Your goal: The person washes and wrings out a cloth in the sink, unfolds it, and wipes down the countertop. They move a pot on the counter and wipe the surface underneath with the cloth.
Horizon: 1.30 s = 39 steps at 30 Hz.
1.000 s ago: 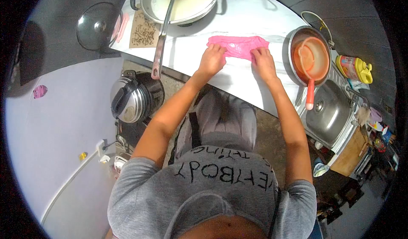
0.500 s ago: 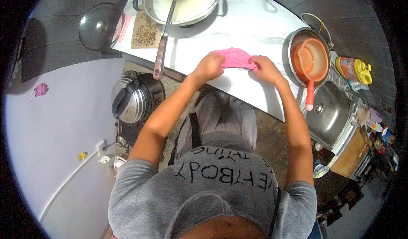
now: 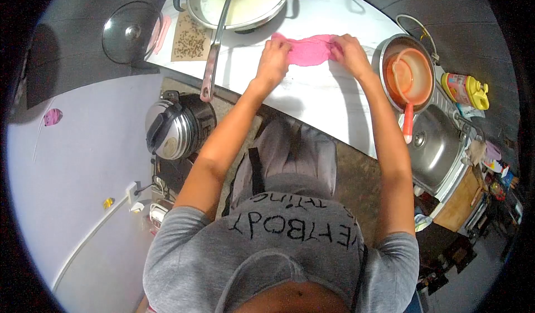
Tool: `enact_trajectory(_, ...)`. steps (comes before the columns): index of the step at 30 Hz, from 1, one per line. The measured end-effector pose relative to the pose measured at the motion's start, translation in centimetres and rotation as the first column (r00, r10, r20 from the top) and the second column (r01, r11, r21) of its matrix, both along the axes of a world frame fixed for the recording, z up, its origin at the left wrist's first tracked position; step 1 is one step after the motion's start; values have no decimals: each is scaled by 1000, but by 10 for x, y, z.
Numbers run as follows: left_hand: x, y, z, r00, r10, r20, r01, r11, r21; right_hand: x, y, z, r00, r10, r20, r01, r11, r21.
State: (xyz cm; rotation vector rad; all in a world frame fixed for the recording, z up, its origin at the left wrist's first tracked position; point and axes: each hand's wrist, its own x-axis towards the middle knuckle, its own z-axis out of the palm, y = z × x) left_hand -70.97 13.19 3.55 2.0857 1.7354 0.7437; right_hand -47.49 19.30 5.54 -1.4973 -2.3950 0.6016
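Observation:
A pink cloth (image 3: 310, 51) is stretched between my two hands just over the white marbled countertop (image 3: 315, 98). My left hand (image 3: 274, 61) grips its left end with curled fingers. At the other end, my right hand (image 3: 349, 55) pinches the cloth. Behind and to the left stands a wide pot (image 3: 277, 16) of pale, milky liquid, with a metal ladle (image 3: 221, 34) resting in it and its handle hanging over the counter's front edge.
Right of the cloth, an orange dipper (image 3: 409, 79) sits in a metal pan (image 3: 384, 71) beside the sink (image 3: 437, 151). A yellow-capped bottle (image 3: 462, 90) stands behind it. On the left are a speckled brown card (image 3: 191, 40), a glass lid (image 3: 132, 32) and a pressure cooker (image 3: 173, 129).
Both hands have moved away from me across the counter, carrying the pink cloth farther back. The cloth is spread a little taller between them.

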Motion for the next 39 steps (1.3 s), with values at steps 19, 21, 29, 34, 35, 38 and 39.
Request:
enact_trajectory(19,3,36,-15,989,69,-132,-71,997,-13,-13,31,-32,975,-216,45,200,951,235)
enact_trajectory(21,1,21,0,994,15,-108,-2,992,127,-16,33,-24,958,-278,-76,283,956,76)
enact_trajectory(29,3,-48,6,950,-313,-10,312,941,134,-6,2,-28,976,196,94,-202,977,61)
enact_trajectory(34,-9,-73,-6,889,-437,136,443,897,-14,16,-39,7,947,262,187,-233,958,-164)
enact_trajectory(35,-11,-75,-9,889,-436,141,442,897,-14,23,-46,5,936,299,188,-267,947,-177)
enact_trajectory(38,-11,-68,-14,888,-371,273,396,917,-40,35,-34,-13,962,253,105,-185,882,-433)
enact_trajectory(39,-8,-63,-15,975,-114,190,118,993,-10,35,-29,-21,961,254,104,-186,881,-435)
